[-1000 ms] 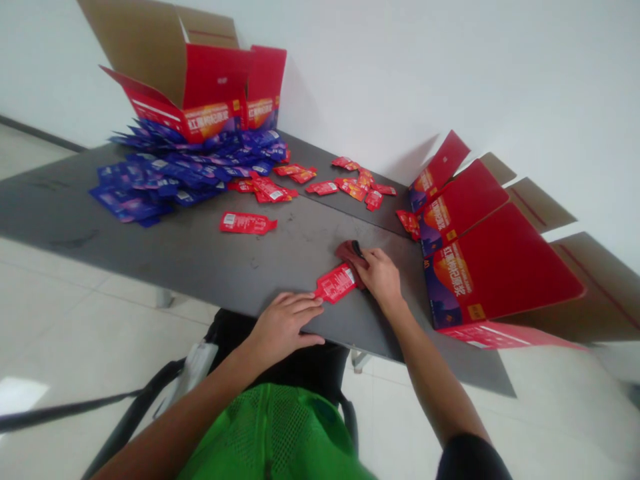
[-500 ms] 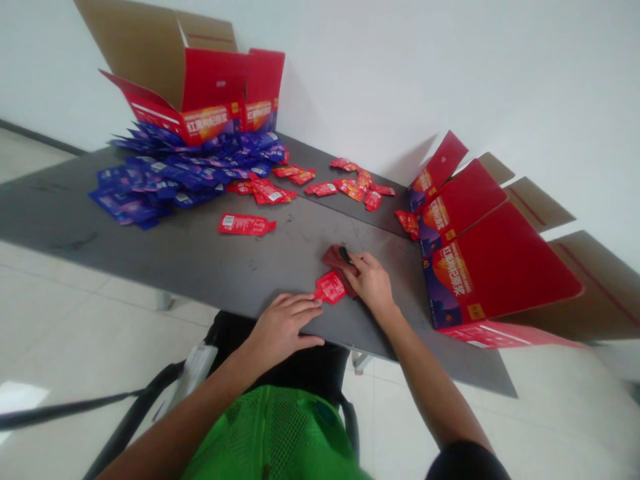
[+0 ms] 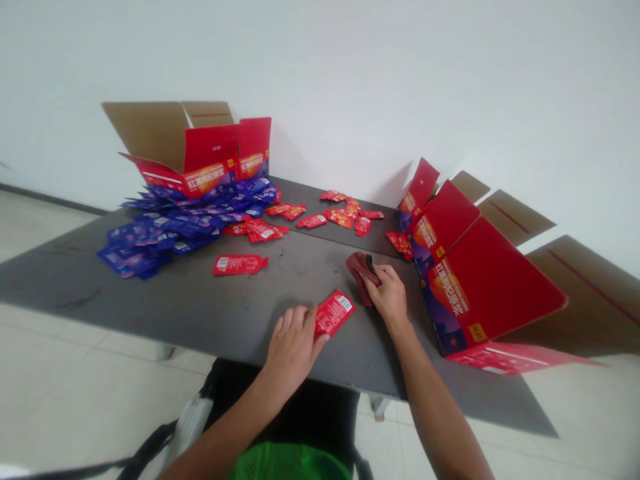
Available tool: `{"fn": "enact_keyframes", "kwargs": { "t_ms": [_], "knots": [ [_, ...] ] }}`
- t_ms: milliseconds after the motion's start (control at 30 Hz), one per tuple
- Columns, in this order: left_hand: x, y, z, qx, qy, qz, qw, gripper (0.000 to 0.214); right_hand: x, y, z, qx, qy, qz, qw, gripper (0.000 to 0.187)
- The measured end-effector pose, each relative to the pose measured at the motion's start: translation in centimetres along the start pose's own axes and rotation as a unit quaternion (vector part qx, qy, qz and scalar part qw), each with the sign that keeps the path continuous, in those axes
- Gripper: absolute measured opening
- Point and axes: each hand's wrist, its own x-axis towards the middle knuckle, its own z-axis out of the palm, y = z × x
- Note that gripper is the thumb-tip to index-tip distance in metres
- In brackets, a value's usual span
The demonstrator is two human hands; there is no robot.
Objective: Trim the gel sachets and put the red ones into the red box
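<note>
My left hand [image 3: 294, 341] grips the near end of a red sachet [image 3: 336, 312], whose barcode end points away to the right. A folded brown cloth [image 3: 361, 275] with a black edge is pinched in my right hand [image 3: 390, 293], just right of the sachet and apart from it. Another red sachet [image 3: 240, 265] lies flat by itself to the left. Farther back, several red sachets [image 3: 345, 215] are scattered on the grey table [image 3: 280, 300].
A heap of blue sachets [image 3: 170, 223] spreads at the back left against an open red carton [image 3: 210, 160]. On the right stands another open red carton [image 3: 480, 267] with its flaps raised. A white wall [image 3: 340, 80] rises behind the table.
The brown cloth in my right hand has come off the sachet and moved right. My left hand has lifted or turned the sachet, so its barcode end now shows. The head view has tilted up.
</note>
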Motion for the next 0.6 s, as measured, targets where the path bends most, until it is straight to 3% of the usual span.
{"fn": "enact_keyframes", "kwargs": {
  "t_ms": [233, 600],
  "knots": [
    [2.2, 0.3, 0.6, 0.02, -0.072, 0.005, 0.997, 0.04, -0.6, 1.0, -0.4, 0.033, -0.058, 0.004, 0.998, 0.032],
    [5.1, -0.9, -0.4, -0.128, -0.188, -0.055, 0.972, 0.024, -0.2, 3.0, -0.6, -0.009, -0.066, 0.026, 0.997, 0.028]
  ]
}}
